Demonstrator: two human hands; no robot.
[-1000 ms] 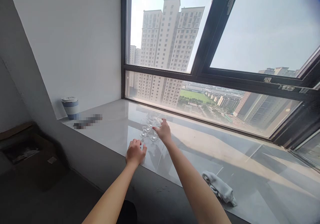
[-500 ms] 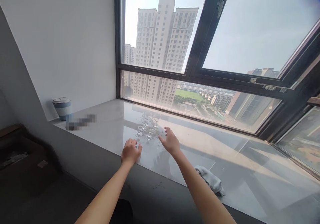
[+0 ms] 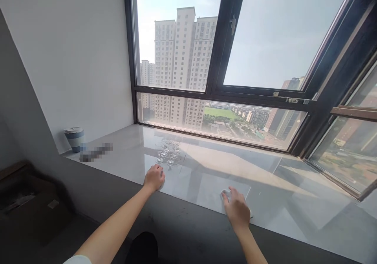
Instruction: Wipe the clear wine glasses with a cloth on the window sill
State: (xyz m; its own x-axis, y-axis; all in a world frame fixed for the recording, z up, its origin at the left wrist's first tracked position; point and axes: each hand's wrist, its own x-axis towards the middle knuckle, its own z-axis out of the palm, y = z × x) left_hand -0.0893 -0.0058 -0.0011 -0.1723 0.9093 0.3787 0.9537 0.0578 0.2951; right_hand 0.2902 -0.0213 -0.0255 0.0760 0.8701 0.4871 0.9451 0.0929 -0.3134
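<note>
Stemmed glasses (image 3: 165, 153) stood clustered on the windowsill (image 3: 203, 189); the pale cloth (image 3: 225, 192) lay under the right hand (image 3: 238, 209), not yet lifted as far as I could see.

From where I stood, the glasses were already upright together, farther off and well left of the cloth, while handling the cloth looked, in my judgement, only just begun. It lay by the windowsill's near edge, beneath the right hand's bent, partly spread fingers, peeking out beside the thumb; I couldn't tell whether they gripped it. The left hand (image 3: 154, 177) rested by that edge, just nearer than the glasses, fingers loosely curled; I couldn't tell whether it held anything.
</note>
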